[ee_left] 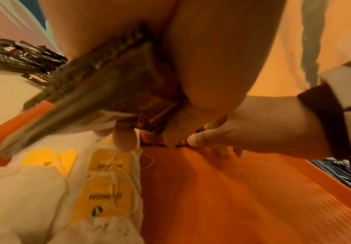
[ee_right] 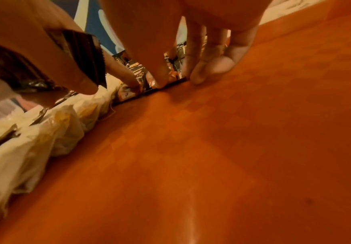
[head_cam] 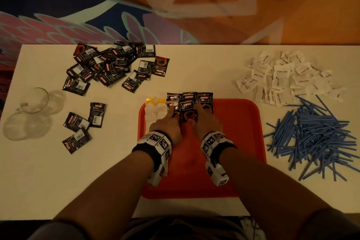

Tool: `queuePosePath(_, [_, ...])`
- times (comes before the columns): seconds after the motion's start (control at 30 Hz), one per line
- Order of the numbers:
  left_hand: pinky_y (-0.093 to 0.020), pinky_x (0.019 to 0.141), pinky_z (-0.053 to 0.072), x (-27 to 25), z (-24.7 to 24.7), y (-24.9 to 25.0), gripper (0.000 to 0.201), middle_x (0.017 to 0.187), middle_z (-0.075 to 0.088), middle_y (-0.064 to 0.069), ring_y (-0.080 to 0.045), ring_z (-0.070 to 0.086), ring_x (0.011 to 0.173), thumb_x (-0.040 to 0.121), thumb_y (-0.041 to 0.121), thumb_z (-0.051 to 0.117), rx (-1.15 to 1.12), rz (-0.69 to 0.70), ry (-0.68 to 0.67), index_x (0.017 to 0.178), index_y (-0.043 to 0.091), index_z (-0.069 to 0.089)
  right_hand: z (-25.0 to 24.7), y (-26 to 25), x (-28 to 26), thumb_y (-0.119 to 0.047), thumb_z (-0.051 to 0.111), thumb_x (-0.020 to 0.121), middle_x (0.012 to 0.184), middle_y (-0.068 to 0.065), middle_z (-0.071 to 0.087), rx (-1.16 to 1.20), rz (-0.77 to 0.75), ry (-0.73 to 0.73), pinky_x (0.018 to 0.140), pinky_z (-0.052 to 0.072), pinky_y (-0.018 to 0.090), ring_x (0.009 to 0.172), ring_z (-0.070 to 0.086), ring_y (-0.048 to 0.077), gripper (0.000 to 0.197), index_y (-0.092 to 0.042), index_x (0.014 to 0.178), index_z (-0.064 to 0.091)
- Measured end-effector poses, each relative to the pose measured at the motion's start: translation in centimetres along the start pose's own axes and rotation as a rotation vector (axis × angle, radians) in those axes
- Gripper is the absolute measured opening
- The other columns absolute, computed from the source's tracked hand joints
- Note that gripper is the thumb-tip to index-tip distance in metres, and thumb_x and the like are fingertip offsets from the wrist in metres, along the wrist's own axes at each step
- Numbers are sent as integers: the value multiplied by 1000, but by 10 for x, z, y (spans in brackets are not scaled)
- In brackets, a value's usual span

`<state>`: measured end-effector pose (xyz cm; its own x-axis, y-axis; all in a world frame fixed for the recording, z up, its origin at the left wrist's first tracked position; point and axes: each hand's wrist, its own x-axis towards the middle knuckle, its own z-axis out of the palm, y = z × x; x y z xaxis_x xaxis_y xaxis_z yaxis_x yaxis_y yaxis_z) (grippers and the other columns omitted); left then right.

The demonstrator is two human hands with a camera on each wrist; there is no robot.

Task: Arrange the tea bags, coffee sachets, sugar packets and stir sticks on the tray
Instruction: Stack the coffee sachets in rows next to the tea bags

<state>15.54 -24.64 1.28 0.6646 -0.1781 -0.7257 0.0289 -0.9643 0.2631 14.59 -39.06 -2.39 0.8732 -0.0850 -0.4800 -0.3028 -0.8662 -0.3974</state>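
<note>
A red tray (head_cam: 233,122) lies in front of me. White tea bags (head_cam: 155,113) with yellow tags fill its far left corner. Black coffee sachets (head_cam: 205,99) lie in overlapping rows along the far edge. My left hand (head_cam: 169,119) grips a small stack of sachets (ee_left: 107,85) in its palm, its index finger stretched onto a laid sachet. My right hand (head_cam: 196,115) pinches the near edge of one sachet (head_cam: 187,112) lying on the tray, thumb at the edge and fingers on top. In the right wrist view its fingertips (ee_right: 197,77) touch the tray floor (ee_right: 212,148).
A loose pile of coffee sachets (head_cam: 109,64) lies at the far left, with three more (head_cam: 83,122) nearer. Two glass mugs (head_cam: 35,111) lie at the left edge. White sugar packets (head_cam: 282,76) are heaped far right, blue stir sticks (head_cam: 315,134) below them.
</note>
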Motion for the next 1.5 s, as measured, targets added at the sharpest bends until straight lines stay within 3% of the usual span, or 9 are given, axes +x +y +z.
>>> queuePosePath(0.17, [-44, 98, 49, -1, 0, -3, 65, 165, -7, 12, -28, 51, 128, 94, 21, 52, 21, 18, 19, 153, 29, 28, -6, -3, 0, -38, 53, 96, 113, 1, 59, -140, -83, -7, 78, 49, 42, 103, 61, 27, 56, -43, 142, 22])
queuePosePath(0.3, [-43, 98, 49, -3, 0, -5, 62, 165, -4, 10, -28, 51, 127, 95, 21, 51, 8, 36, 25, 153, 28, 30, -7, -4, 3, -40, 50, 97, 113, 0, 60, -187, -82, -15, 76, 47, 40, 102, 61, 26, 61, -45, 146, 15])
queuePosePath(0.5, [-42, 95, 51, -5, -1, -6, 66, 166, -7, 10, -29, 53, 124, 94, 20, 53, 33, 34, 15, 154, 28, 27, -6, -5, 3, -40, 50, 98, 119, 1, 58, -175, -59, -27, 84, 49, 45, 110, 58, 26, 62, -43, 147, 13])
queuePosePath(0.73, [-41, 92, 52, -4, -2, -6, 68, 166, -7, 8, -29, 54, 122, 93, 19, 55, 55, 39, 26, 154, 27, 27, -4, -5, 5, -38, 53, 96, 120, 2, 57, -183, -51, -49, 85, 49, 46, 112, 57, 26, 65, -44, 147, 13])
queuePosePath(0.93, [-40, 92, 51, -3, 3, -1, 69, 167, -7, 5, -30, 54, 121, 95, 36, 50, 144, 116, 53, 156, 41, 15, -5, -7, 6, -38, 53, 96, 121, 2, 58, -170, -45, -37, 86, 48, 45, 114, 56, 26, 64, -45, 147, 15])
queuePosePath(1.13, [-41, 96, 49, 4, 2, 3, 69, 166, -11, 4, -31, 51, 127, 95, 37, 50, 187, 88, 17, 156, 41, 17, -8, -7, 7, -37, 53, 96, 121, 2, 58, -169, -47, -59, 86, 48, 44, 115, 57, 27, 63, -44, 147, 16])
queuePosePath(1.3, [-42, 94, 51, 6, 3, 3, 73, 166, -12, 6, -31, 52, 125, 92, 34, 53, 191, 79, 19, 155, 44, 17, -26, -14, 14, -37, 53, 95, 122, 1, 59, -121, -74, 41, 88, 48, 44, 117, 53, 26, 55, -35, 144, 28])
queuePosePath(1.37, [-43, 94, 52, 6, 4, 3, 74, 166, -13, 8, -31, 51, 127, 92, 35, 54, 187, 75, 6, 155, 45, 16, -36, -18, 25, -30, 54, 92, 127, 2, 54, -112, -62, 72, 88, 48, 44, 121, 47, 26, 60, -31, 145, 27])
queuePosePath(1.5, [-44, 94, 52, 6, 4, 3, 72, 166, -15, 8, -30, 53, 126, 93, 33, 49, 182, 66, 0, 155, 44, 15, -45, -27, 44, -27, 63, 84, 135, 3, 43, -188, 8, -54, 91, 44, 43, 127, 37, 27, 77, -29, 149, 22])
